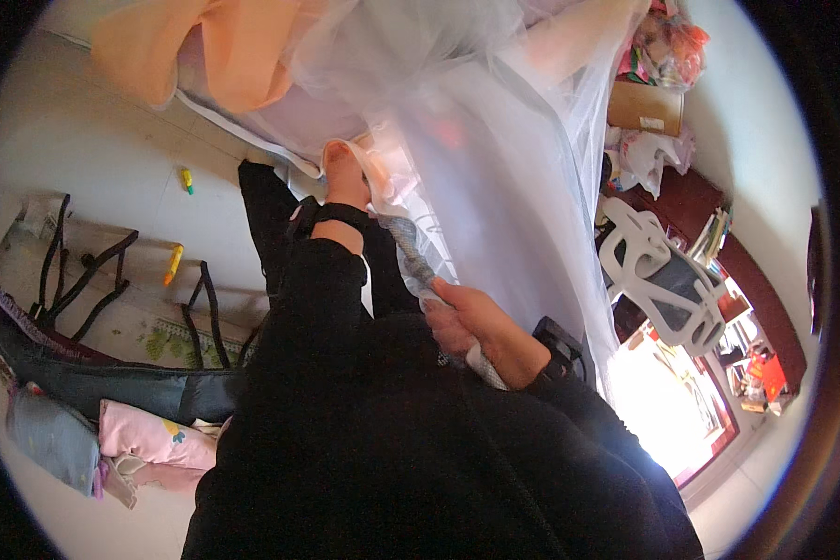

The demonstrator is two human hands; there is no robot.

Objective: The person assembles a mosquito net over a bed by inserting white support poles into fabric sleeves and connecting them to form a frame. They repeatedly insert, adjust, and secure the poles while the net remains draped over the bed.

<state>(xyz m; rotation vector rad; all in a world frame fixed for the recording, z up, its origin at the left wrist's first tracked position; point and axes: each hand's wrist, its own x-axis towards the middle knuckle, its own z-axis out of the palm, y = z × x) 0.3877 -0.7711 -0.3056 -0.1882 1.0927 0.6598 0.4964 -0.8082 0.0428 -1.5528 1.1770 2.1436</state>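
Observation:
A large sheer white net cloth (495, 177) with a grey mesh edge strip (404, 245) hangs in front of me. My left hand (343, 175) is raised at the cloth's pale border, closed on it, with its fingertips hidden in the folds. Lower and to the right, my right hand (476, 327) is wrapped round the bunched mesh edge, thumb on top. Between the two hands the strip runs slanting. Peach-orange fabric (243, 61) drapes at the top left, partly behind the white netting.
A black-framed folding item (140, 387) lies left, beside a pink cushion (163, 434). Yellow marker-like sticks, one yellow and green (188, 180), one orange (174, 264), lie on the pale floor. Right are a white-framed chair (658, 271), a cardboard box (646, 106) and plastic bags (656, 159).

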